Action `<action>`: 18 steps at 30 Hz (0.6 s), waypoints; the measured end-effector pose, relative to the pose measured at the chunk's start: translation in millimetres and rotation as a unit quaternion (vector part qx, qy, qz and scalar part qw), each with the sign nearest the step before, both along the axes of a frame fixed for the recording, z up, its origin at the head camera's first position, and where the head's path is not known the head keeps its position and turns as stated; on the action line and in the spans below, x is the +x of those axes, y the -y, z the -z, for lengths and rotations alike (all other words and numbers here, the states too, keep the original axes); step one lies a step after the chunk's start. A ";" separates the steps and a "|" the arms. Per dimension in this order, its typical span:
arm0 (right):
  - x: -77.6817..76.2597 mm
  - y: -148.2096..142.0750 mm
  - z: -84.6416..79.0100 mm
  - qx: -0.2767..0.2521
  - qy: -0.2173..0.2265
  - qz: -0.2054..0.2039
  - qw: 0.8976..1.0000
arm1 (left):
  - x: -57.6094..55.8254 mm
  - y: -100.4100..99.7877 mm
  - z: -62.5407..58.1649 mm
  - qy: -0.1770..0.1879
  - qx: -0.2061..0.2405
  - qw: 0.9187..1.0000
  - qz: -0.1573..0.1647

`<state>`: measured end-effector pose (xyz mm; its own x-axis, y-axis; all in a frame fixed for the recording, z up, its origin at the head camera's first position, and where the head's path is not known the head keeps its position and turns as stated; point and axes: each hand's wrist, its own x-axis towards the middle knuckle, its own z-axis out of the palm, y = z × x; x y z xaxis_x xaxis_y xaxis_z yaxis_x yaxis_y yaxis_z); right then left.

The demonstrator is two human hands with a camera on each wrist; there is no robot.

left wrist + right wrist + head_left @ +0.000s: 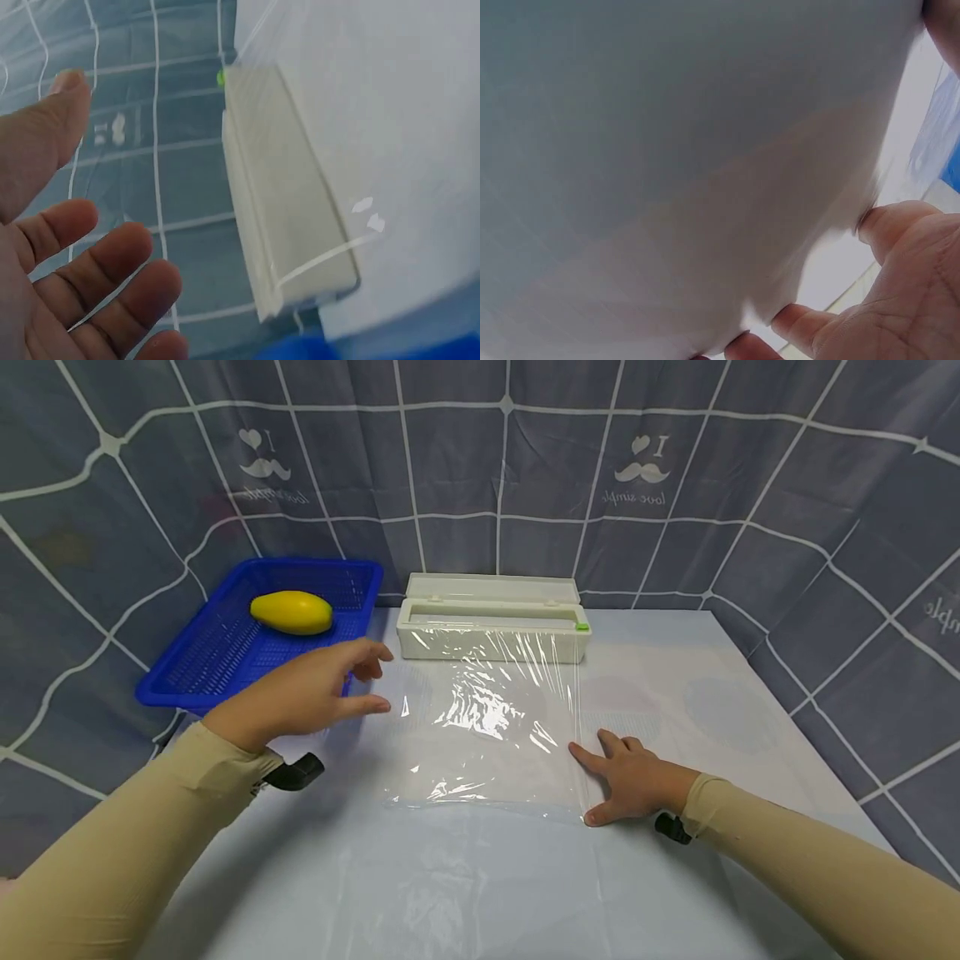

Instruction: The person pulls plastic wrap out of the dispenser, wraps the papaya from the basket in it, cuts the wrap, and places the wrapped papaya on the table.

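A sheet of transparent cling film (487, 727) lies over the white table, drawn out from a white cling film dispenser (491, 643) whose lid (491, 587) stands raised at the back. My left hand (315, 689) hovers beside the film's left edge, fingers loosely bent and apart from the thumb, holding nothing. In the left wrist view its palm (45, 300) faces the dispenser's long side. My right hand (633, 777) rests on the table with fingers spread, its fingertips at the film's right edge. In the right wrist view those fingertips (799, 326) press down on the white surface.
A blue plastic basket (210, 664) stands at the back left, holding a smooth yellow oval fruit (292, 612). A small green slider (582, 627) sits at the dispenser's right end. Grey gridded cloth (450, 468) hangs behind and along both sides of the white table (480, 893).
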<state>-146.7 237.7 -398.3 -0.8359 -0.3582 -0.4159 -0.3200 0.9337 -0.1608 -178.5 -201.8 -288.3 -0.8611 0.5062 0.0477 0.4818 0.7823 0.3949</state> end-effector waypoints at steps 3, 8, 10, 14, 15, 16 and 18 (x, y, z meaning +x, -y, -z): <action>0.1 -1.0 0.6 -0.001 0.000 0.000 1.000 | -13.4 11.0 -13.5 -0.001 0.002 0.999 -0.033; -0.1 -2.0 1.3 -0.001 0.000 0.002 1.000 | -40.9 30.5 -26.6 0.021 0.000 0.995 -0.096; 0.0 -1.6 0.8 0.000 0.001 0.003 1.000 | -52.8 38.3 -29.3 0.026 -0.003 0.993 -0.114; 0.7 -0.4 -1.4 -0.001 0.002 0.005 1.000 | -74.7 55.6 -33.1 0.037 -0.015 0.990 -0.135; 0.9 -0.1 -1.8 -0.003 0.003 0.005 1.000 | -79.8 60.4 -33.5 0.039 -0.021 0.990 -0.137; 1.0 0.1 -2.0 -0.004 0.005 0.004 1.000 | -84.6 65.1 -33.6 0.042 -0.028 0.989 -0.140; 1.0 0.3 -2.1 -0.005 0.008 0.001 1.000 | -93.3 73.9 -33.1 0.052 -0.040 0.987 -0.149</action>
<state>-145.6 237.5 -396.2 -0.8298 -0.3606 -0.4259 -0.3158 0.9327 -0.1743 -271.8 -275.7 -255.2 -0.9702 0.2291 -0.0790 0.1862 0.9134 0.3620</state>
